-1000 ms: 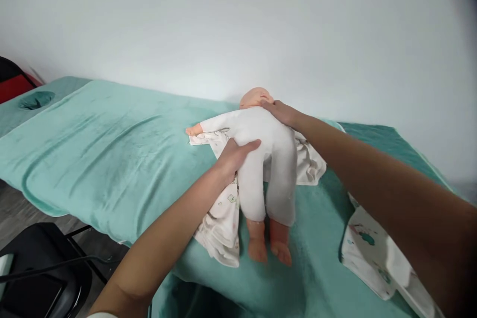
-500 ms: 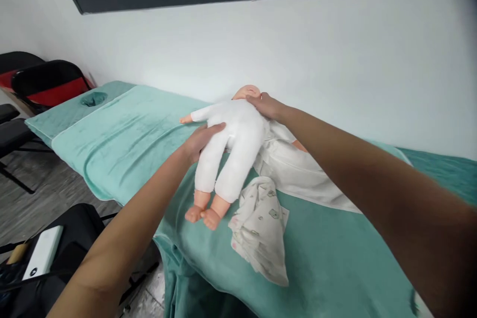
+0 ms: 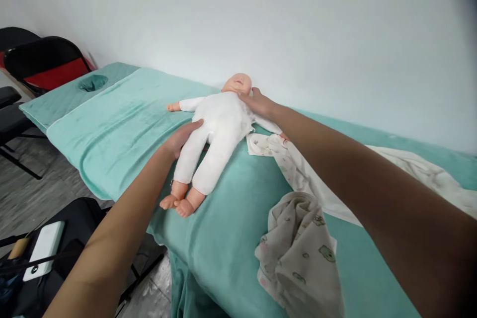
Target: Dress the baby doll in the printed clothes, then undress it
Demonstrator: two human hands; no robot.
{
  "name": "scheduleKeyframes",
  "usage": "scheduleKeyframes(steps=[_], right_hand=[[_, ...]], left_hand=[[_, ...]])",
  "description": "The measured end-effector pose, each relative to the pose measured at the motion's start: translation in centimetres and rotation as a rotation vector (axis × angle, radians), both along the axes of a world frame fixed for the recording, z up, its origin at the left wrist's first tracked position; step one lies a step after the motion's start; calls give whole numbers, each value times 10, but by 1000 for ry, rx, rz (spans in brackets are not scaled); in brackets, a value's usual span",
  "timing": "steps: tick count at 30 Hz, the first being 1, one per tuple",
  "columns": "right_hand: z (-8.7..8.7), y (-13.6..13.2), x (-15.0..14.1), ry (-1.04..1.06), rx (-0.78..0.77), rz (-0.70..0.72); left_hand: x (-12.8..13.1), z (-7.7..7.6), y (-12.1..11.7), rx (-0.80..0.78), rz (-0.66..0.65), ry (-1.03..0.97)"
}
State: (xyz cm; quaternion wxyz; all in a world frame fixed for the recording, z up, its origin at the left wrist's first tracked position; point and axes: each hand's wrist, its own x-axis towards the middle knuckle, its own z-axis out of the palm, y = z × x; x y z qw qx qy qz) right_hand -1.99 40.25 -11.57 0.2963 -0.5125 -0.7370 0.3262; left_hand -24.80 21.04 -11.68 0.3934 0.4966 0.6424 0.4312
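A baby doll [image 3: 219, 117] with a white cloth body lies on its back, head toward the wall and feet toward me. My left hand [image 3: 184, 137] grips the doll's hip, thumb on top and the other fingers hidden beneath. Closed round the doll's shoulder by the neck is my right hand [image 3: 259, 103]; its far fingers are partly hidden. The doll's arm on that side reaches out under my forearm, its hand near a printed white baby garment [image 3: 300, 166]. Closer to me is a crumpled printed cloth [image 3: 298, 256].
A teal-covered massage bed [image 3: 122, 109] with a face hole runs along the white wall. More white cloth [image 3: 421, 166] lies at right. Folding chairs [image 3: 46, 62] stand at far left. A white power bank [image 3: 44, 248] with cables rests on a black seat.
The doll has moved leftward with both hands, off the white cloth it overlapped, and now lies on the teal cover. My view has shifted downward, and the printed cloths appear farther right.
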Motion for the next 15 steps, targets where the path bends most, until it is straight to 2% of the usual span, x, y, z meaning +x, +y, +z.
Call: scheduleKeyframes(steps=[3, 6, 8, 10, 12, 13, 15], right_hand=[[-9, -7, 47, -208, -68, -123], [-16, -24, 108, -286, -97, -211], [-20, -40, 148, -532, -56, -259], [-22, -58, 183, -687, -35, -280], [-20, -76, 208, -790, -62, -229], [-17, -85, 217, -834, -74, -183], [-7, -102, 229, -919, -69, -93]], left_hand=[[-7, -2, -5, -2, 79, 120], [-9, 6, -17, -13, 154, 261], [3, 15, -33, 77, 232, 372], [29, 24, -55, 264, 239, 495], [68, 28, -81, 400, 97, 579], [91, 27, -94, 359, -23, 557], [136, 21, -115, 137, -275, 551]])
